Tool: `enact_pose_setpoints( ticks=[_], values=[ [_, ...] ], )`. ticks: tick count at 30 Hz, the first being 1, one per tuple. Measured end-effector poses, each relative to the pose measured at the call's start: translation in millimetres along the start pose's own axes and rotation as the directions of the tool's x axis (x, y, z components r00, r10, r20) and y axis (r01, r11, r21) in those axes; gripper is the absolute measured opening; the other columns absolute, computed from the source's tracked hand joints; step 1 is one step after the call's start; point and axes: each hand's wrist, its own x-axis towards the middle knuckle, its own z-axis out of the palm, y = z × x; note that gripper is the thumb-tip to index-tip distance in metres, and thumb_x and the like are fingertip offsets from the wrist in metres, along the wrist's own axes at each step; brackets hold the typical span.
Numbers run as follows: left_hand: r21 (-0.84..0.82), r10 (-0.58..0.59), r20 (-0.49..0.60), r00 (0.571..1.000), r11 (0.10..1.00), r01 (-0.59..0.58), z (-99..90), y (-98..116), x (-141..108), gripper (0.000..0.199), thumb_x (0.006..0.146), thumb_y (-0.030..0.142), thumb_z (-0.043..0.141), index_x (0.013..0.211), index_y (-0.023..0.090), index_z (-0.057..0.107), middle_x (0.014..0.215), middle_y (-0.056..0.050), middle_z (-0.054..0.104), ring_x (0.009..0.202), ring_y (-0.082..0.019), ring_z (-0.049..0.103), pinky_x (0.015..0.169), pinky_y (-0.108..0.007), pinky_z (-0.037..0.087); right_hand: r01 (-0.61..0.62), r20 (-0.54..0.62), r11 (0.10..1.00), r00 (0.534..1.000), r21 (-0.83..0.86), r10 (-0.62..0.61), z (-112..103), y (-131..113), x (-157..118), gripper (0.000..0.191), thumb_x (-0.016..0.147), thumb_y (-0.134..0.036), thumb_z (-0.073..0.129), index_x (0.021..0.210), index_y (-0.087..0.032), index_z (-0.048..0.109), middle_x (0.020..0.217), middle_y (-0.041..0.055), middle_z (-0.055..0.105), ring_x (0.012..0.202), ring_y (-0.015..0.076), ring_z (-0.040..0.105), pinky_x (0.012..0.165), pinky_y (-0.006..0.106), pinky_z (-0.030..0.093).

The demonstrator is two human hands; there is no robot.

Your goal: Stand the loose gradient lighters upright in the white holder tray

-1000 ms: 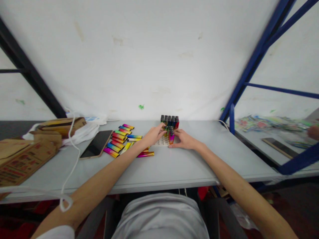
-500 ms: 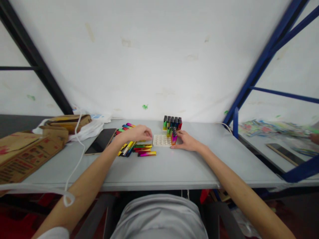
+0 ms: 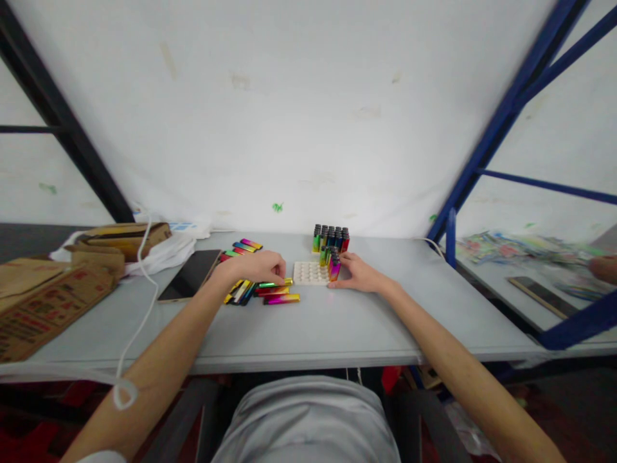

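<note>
Rainbow-gradient lighters [image 3: 282, 299], white tray [image 3: 306, 273]

Head view of a person [image 3: 308, 421] at a grey table [image 3: 366, 328]. Centred, a white holed tray [image 3: 308, 273]. At its three o'clock, the right hand [image 3: 359, 273] curves, thumb and fingers parted, against upright multicoloured lighters [image 3: 334, 265]. At nine, the left hand's [image 3: 263, 265] fingertips meet a green-and-gold lighter [image 3: 285, 282] among others lying flat. A block of standing lighters [image 3: 331, 239] is at one o'clock; a dark phone [image 3: 190, 275] lies farther out at nine.
</note>
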Motion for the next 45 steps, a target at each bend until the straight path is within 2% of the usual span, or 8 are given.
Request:
enact_pose_setpoints(
  ticks=[7,11,13,17,23,31,39,45],
  values=[
    [-0.144,0.024,-0.173,0.985,0.988,-0.049,-5.9,19,-4,0.032,0.088,0.052,0.060,0.097,0.022,0.059,0.066,0.001,0.070,0.058,-0.016,0.060,0.059,-0.023,0.042,0.006,-0.007,1.000,1.000,0.022,-0.006,0,2,-1,0.065,0.083,-0.060,0.076,0.127,-0.013,0.067,0.128,0.0184,0.063,0.120,0.0351,0.058,0.107,0.050,0.046],
    [-0.163,-0.029,-0.449,0.893,0.985,-0.050,-7.5,31,-1,0.036,0.086,0.054,0.062,0.095,0.020,0.065,0.067,0.001,0.067,0.050,-0.012,0.052,0.052,-0.023,0.038,0.015,-0.012,0.999,1.000,0.028,-0.015,1,4,0,0.065,0.083,-0.061,0.076,0.128,-0.014,0.066,0.130,0.0177,0.063,0.121,0.0344,0.058,0.107,0.049,0.046],
    [-0.199,-0.041,-0.524,0.851,0.977,-0.076,-4.4,31,4,0.036,0.081,0.052,0.069,0.090,0.017,0.070,0.068,-0.001,0.067,0.052,-0.012,0.051,0.051,-0.023,0.037,0.037,-0.009,0.999,0.999,0.028,-0.037,1,5,0,0.064,0.083,-0.060,0.076,0.128,-0.014,0.066,0.130,0.0173,0.064,0.121,0.0342,0.057,0.108,0.049,0.046],
    [-0.362,-0.090,-0.503,0.860,0.925,-0.115,7.6,22,17,0.039,0.080,0.053,0.072,0.083,0.014,0.070,0.061,-0.002,0.062,0.053,-0.013,0.054,0.049,-0.024,0.039,0.056,-0.011,0.998,0.998,0.030,-0.056,1,5,2,0.062,0.084,-0.058,0.077,0.127,-0.015,0.067,0.130,0.0170,0.065,0.120,0.0339,0.058,0.107,0.049,0.046],
    [-0.547,-0.082,-0.423,0.902,0.817,-0.182,23.9,24,27,0.047,0.089,0.062,0.058,0.078,0.017,0.055,0.073,-0.003,0.064,0.061,-0.014,0.063,0.059,-0.027,0.051,0.084,-0.006,0.996,0.996,0.016,-0.084,-1,3,4,0.060,0.084,-0.056,0.078,0.124,-0.013,0.067,0.126,0.0176,0.067,0.116,0.0341,0.060,0.106,0.050,0.047],
    [-0.748,-0.255,-0.335,0.907,0.657,-0.092,33.9,35,35,0.045,0.087,0.062,0.058,0.076,0.023,0.039,0.056,0.010,0.029,0.041,-0.006,0.026,0.040,-0.019,0.022,0.066,-0.006,0.998,0.998,-0.003,-0.066,-3,0,3,0.059,0.082,-0.054,0.080,0.123,-0.014,0.068,0.126,0.0173,0.067,0.116,0.0341,0.061,0.105,0.049,0.048],
    [-0.397,-0.184,-0.556,0.810,0.916,-0.064,38.5,36,34,0.053,0.086,0.066,0.048,0.057,0.023,0.037,0.049,0.005,0.031,0.046,-0.011,0.030,0.045,-0.026,0.023,0.051,-0.013,0.999,0.999,0.011,-0.051,-1,4,2,0.062,0.082,-0.056,0.079,0.126,-0.015,0.067,0.128,0.0175,0.066,0.118,0.0347,0.061,0.106,0.050,0.047],
    [-0.169,-0.165,-0.650,0.741,0.983,0.071,39.1,36,38,0.051,0.082,0.054,0.050,0.047,0.022,0.032,0.050,0.003,0.026,0.052,-0.012,0.031,0.052,-0.029,0.020,0.048,-0.011,0.999,0.999,0.013,-0.047,-1,3,2,0.062,0.082,-0.056,0.079,0.125,-0.013,0.068,0.126,0.0185,0.067,0.117,0.0354,0.061,0.106,0.050,0.048]
  ],
)
